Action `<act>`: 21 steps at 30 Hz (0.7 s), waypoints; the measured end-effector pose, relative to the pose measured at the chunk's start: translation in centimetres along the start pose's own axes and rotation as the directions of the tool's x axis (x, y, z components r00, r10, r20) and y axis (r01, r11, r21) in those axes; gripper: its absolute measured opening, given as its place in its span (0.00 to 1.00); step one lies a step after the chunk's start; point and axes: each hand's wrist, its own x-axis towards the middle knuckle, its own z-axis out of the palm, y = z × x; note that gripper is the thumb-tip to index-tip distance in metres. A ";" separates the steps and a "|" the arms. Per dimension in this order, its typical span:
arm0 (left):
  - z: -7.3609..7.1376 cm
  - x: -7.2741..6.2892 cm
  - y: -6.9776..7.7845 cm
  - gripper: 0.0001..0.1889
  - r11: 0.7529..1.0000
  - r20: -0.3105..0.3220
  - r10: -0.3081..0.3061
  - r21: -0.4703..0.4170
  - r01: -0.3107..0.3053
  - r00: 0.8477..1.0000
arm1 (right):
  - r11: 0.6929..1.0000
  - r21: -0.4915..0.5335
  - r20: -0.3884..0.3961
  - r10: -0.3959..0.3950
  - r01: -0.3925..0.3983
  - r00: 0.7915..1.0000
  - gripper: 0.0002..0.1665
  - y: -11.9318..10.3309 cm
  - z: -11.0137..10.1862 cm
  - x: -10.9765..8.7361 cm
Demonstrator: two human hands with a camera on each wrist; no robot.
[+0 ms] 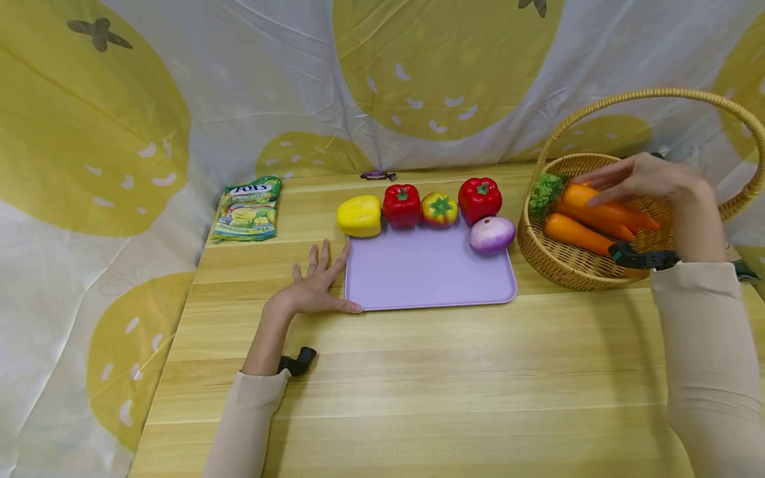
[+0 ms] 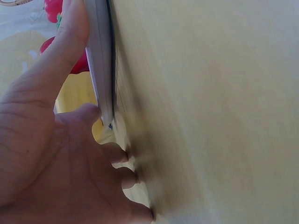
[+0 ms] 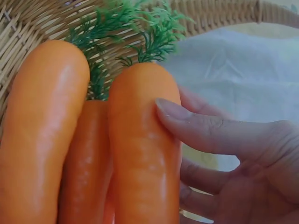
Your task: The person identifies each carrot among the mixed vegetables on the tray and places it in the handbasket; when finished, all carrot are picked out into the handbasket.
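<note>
My left hand (image 1: 311, 291) lies with fingers spread at the left edge of the lilac tray (image 1: 427, 275). Its thumb touches the near left corner, and the other fingertips rest on the wooden table. Over the wicker basket (image 1: 538, 245), my right hand (image 1: 654, 178) holds a carrot (image 3: 142, 135) between thumb and fingers, near its leafy end. Two more carrots (image 3: 39, 130) lie beside it in the basket. Along the tray's far side sit a yellow bell pepper (image 1: 359, 216), two red bell peppers (image 1: 402, 206), a small red-yellow fruit (image 1: 439, 210) and a purple onion (image 1: 492, 235).
A green FOX'S candy bag (image 1: 248, 209) lies at the back left of the table. Behind the tray is a small purple-wrapped candy (image 1: 378, 176). The basket's tall handle (image 1: 651, 95) arches above my right hand. A patterned cloth (image 1: 287, 86) hangs behind the table.
</note>
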 end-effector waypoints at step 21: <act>-0.1 -0.1 -0.1 0.67 1.000 0.000 -0.006 0.000 0.006 1.000 | 0.998 0.068 0.002 -0.004 0.003 1.000 0.29 0.3 1.8 0.9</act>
